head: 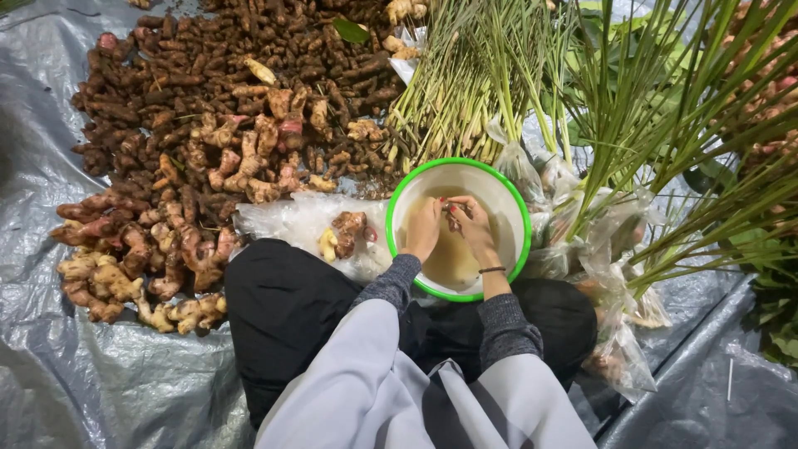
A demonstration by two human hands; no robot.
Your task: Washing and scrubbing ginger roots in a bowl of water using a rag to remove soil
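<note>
Head view: your left hand [424, 229] and right hand [470, 226] meet inside the green-rimmed bowl [399, 193], which sits at your knees on the grey tarp [50, 108]. Fingers of both curl around something small and reddish; what it is I cannot tell. Keep your hands low over the cloudy water [453, 259]. Piled roots [216, 91] lie near the tarp's far edge.

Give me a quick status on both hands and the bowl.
Left hand and right hand both inside green-rimmed bowl, over cloudy water. Something small between fingertips, unclear. Roots in plastic bag beside bowl.
</note>
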